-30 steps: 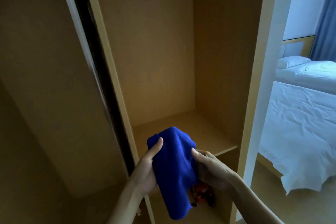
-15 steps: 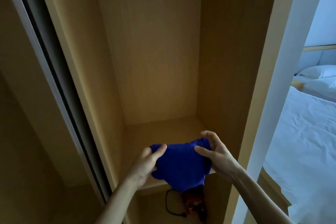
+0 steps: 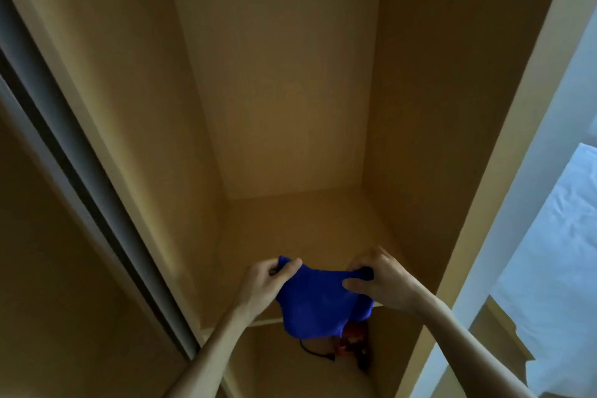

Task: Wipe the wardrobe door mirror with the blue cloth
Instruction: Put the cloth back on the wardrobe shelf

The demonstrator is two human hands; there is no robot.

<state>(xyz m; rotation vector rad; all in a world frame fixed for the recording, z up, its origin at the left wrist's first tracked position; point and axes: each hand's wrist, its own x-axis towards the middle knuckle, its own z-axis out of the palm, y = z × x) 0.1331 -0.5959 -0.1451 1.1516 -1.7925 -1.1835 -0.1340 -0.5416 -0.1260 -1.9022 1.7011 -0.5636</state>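
The blue cloth [image 3: 318,302] hangs spread between both hands, low in the middle of the view, over the front edge of a wardrobe shelf [image 3: 290,229]. My left hand [image 3: 266,284] pinches its upper left corner. My right hand [image 3: 382,283] grips its upper right corner. The sliding wardrobe door [image 3: 61,145] with its grey frame runs diagonally down the left side; its face here looks brown, and I cannot tell whether a mirror surface shows.
An open wooden wardrobe compartment [image 3: 277,74] fills the centre. Below the shelf lies a red and black device with a black cord [image 3: 350,341]. The white wardrobe side post [image 3: 504,203] stands on the right, and a bed with white sheets [image 3: 559,255] lies beyond it.
The view has swung left and closer into the wardrobe. Both hands have gone from holding the cloth bunched and upright to stretching it out by its top corners.
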